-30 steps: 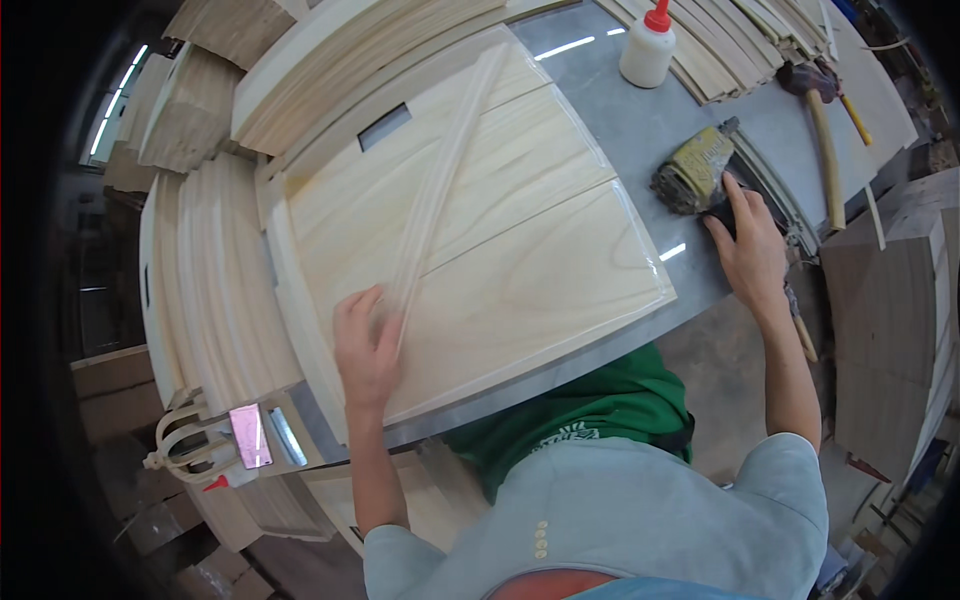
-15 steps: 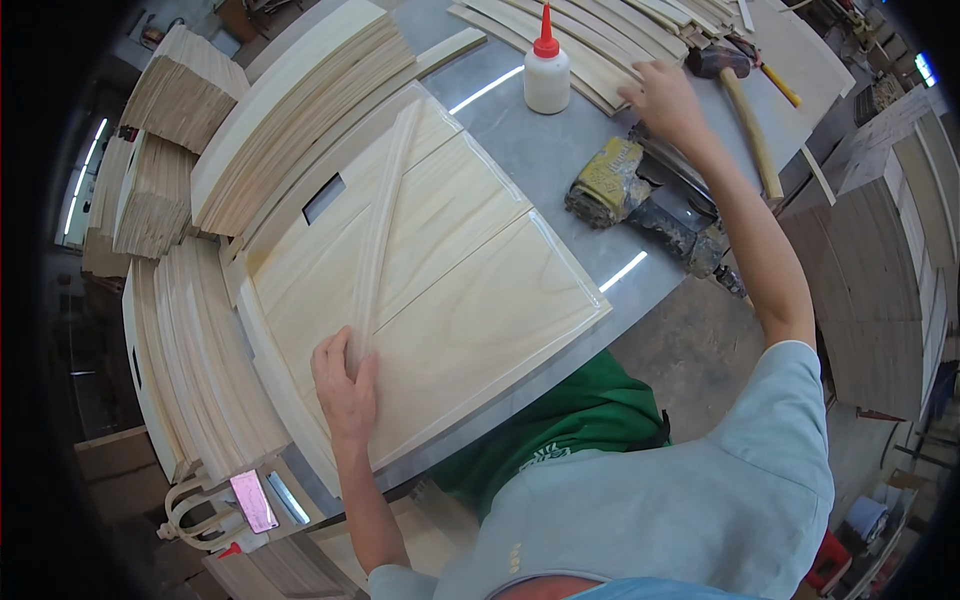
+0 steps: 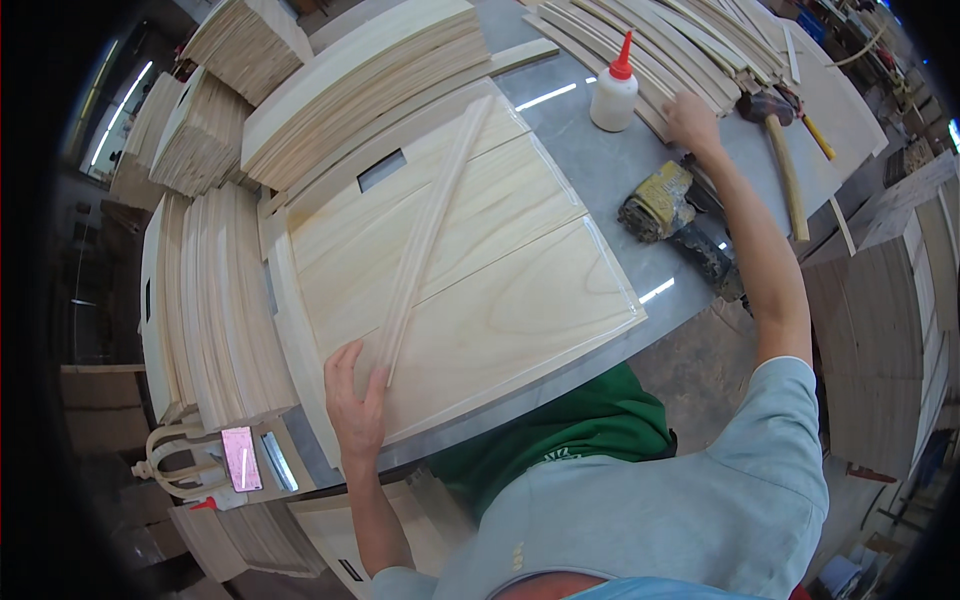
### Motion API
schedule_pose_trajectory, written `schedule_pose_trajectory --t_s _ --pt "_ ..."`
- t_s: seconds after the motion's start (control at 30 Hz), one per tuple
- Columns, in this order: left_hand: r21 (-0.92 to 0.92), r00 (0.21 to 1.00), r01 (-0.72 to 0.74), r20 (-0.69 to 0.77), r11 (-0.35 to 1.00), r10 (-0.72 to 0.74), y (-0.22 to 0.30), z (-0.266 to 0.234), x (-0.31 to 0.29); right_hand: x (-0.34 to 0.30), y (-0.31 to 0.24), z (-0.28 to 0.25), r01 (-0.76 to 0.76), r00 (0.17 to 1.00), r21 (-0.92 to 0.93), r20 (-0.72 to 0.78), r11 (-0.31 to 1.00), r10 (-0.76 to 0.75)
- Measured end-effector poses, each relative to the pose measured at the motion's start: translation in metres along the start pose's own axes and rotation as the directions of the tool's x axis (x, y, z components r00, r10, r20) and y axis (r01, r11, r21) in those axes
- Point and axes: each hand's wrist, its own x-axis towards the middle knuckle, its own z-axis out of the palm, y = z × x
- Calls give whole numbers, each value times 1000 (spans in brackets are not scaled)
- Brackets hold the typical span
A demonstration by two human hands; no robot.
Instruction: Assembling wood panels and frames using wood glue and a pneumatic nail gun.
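Note:
A pale wooden panel (image 3: 520,265) made of joined boards lies on the grey table, with a rectangular slot near its far edge. A white bead, like glue, runs along its right edge. Diagonally across it rests a narrow wooden strip (image 3: 432,235). My left hand (image 3: 357,412) is open by the strip's near end, thumb and fingers spread over the panel's near left corner. At the far side my right hand (image 3: 692,122) has its fingers curled onto the nearest of several loose wooden strips (image 3: 640,62); its fingertips are partly hidden.
A white glue bottle (image 3: 614,98) with a red nozzle stands left of my right hand. A yellow nail gun (image 3: 660,205) lies below my right forearm, a hammer (image 3: 785,165) further right. Stacked boards (image 3: 365,100) line the far left; a pink-screened phone (image 3: 241,459) lies near left.
The view has shifted, so the table sits further right. My left hand has slid off the diagonal strip to beside its near end. My right hand's fingers have curled in at the loose strips.

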Motion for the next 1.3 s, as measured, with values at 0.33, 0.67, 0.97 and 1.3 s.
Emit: schedule_pose_trajectory --t_s 0.33,0.67,0.97,1.3 --pt "-92 996 -6 -86 996 -2 -12 -8 -21 -58 -13 -127 63 998 852 -65 520 -15" --pt "13 970 -183 -163 983 183 -2 -3 9 -135 -174 -85 -204 531 843 523 499 -667" --pt "253 960 -249 -64 935 273 -69 -15 55 -121 -187 -53 188 572 774 415 605 -707" --pt "314 967 -253 47 915 251 -74 -21 54 -121 -179 -37 569 525 672 147 474 -838"
